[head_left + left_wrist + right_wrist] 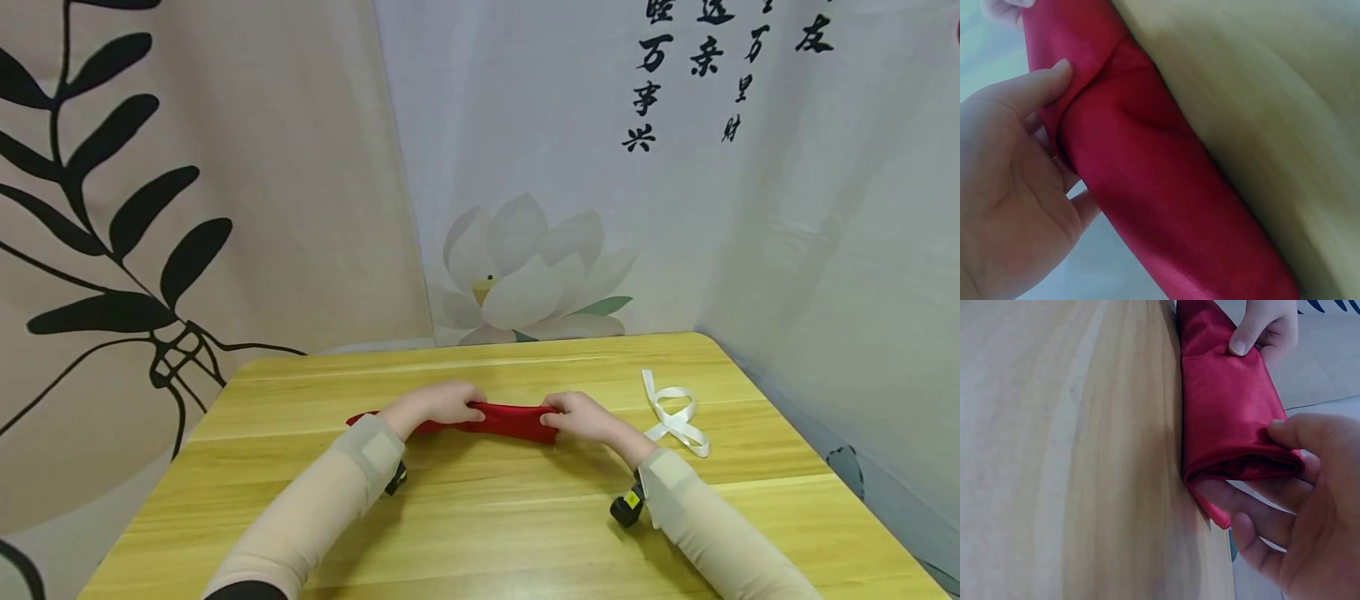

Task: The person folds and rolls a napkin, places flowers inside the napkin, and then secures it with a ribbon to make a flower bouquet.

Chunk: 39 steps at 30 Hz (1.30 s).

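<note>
A red satiny cloth (513, 422), rolled into a long flat band, lies across the far half of the table. My left hand (444, 404) pinches its far edge near the middle, with the thumb on top and fingers underneath in the left wrist view. At the right end, my right hand (587, 418) grips the roll. The right wrist view shows the layered, folded end of the cloth (1229, 425) between thumb and fingers, with a small loose corner (1215, 511) hanging below. In the left wrist view a flap overlaps diagonally beside the left thumb.
A white ribbon (678, 423) tied in a loose bow lies on the wooden table (465, 525), right of the right hand. Behind the table hangs a pale cloth backdrop (525, 125) printed with a lotus and characters. Small black devices sit beneath both wrists.
</note>
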Available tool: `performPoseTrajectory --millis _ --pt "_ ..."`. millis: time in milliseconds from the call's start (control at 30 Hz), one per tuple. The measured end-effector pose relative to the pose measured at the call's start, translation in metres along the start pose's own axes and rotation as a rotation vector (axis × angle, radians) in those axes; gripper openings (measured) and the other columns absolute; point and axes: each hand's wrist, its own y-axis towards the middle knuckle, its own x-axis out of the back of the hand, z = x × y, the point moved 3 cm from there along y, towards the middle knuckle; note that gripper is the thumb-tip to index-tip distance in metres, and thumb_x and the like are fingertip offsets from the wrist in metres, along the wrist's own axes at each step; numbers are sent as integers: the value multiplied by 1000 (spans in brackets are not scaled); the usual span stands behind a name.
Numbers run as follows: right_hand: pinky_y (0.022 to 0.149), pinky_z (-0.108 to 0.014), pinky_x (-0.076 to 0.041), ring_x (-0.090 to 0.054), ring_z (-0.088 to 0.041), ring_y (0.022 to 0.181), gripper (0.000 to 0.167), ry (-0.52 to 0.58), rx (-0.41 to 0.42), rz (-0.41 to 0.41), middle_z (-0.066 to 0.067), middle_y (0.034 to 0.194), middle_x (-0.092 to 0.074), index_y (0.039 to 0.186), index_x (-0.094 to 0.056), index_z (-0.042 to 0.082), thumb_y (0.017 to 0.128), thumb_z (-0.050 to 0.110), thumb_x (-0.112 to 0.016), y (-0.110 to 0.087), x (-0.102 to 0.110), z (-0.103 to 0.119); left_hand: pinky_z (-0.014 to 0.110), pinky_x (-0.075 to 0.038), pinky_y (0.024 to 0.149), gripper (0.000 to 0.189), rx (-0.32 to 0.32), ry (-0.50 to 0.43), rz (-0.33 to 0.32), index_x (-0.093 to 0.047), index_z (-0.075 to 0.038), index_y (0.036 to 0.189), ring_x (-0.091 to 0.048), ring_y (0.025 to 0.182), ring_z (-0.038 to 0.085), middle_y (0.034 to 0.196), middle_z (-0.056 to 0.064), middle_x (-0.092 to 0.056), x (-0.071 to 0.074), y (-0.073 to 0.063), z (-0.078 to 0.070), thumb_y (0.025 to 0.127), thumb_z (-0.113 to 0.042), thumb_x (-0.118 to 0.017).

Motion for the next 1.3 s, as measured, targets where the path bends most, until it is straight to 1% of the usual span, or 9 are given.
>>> performPoseTrajectory --millis 167,333,467,567,700,800,900,1000,1300 --pt "67 -28 -43 -52 -11 69 14 26 -15 7 4 75 -63 85 -65 9 93 17 -59 3 1 -6 32 -43 80 5 18 -22 16 -67 -12 94 -51 77 13 81 -6 -59 7 2 10 93 -17 -65" --pt "65 -30 -44 -52 -13 68 14 82 -36 16 1 77 -63 87 -65 6 94 16 -58 5 3 -9 31 -41 73 9 25 -26 15 -65 -14 84 -47 71 12 75 -6 -54 11 4 18 92 -17 -66" --pt "65 -31 -43 -51 -14 69 14 114 -58 12 1 77 -62 88 -65 5 94 16 -58 6 5 -11 31 -40 73 9 42 -11 -2 -64 -16 83 -46 71 12 74 -6 -54 13 8 21 92 -19 -67" --pt "65 -31 -41 -49 -15 68 13 106 -74 -5 0 76 -60 88 -65 5 94 15 -58 8 5 -14 31 -42 76 7 58 -13 -17 -66 -16 86 -48 74 14 76 -6 -56 14 10 22 91 -20 -68" --pt "71 -33 -42 -51 -17 76 13 71 -100 -60 -1 82 -61 92 -67 5 93 16 -60 11 6 -18 32 -41 76 7 80 -19 -40 -66 -16 88 -48 76 15 76 -5 -56 14 14 25 91 -21 -68" --pt "75 -33 -42 -52 -18 81 14 61 -120 -104 -2 85 -60 94 -67 4 92 17 -62 14 6 -21 34 -43 82 9 109 -21 -73 -68 -14 96 -53 84 16 84 -3 -60 11 16 29 92 -22 -68" --pt "73 -33 -41 -51 -18 78 13 69 -128 -125 -1 81 -60 90 -67 4 91 17 -64 17 6 -25 37 -43 93 22 135 -10 -116 -69 -12 111 -57 100 20 104 0 -65 6 19 32 92 -23 -68" --pt "70 -31 -41 -50 -16 74 11 71 -135 -134 1 76 -60 86 -67 6 91 16 -66 20 4 -30 39 -41 99 31 150 25 -152 -67 -12 120 -56 113 23 118 3 -64 1 21 35 92 -25 -67" --pt "72 -32 -43 -53 -15 75 11 43 -167 -181 1 81 -62 94 -68 6 90 16 -68 25 0 -42 46 -39 98 24 185 111 -226 -68 -20 115 -58 109 21 114 -3 -66 -9 27 37 93 -28 -66"
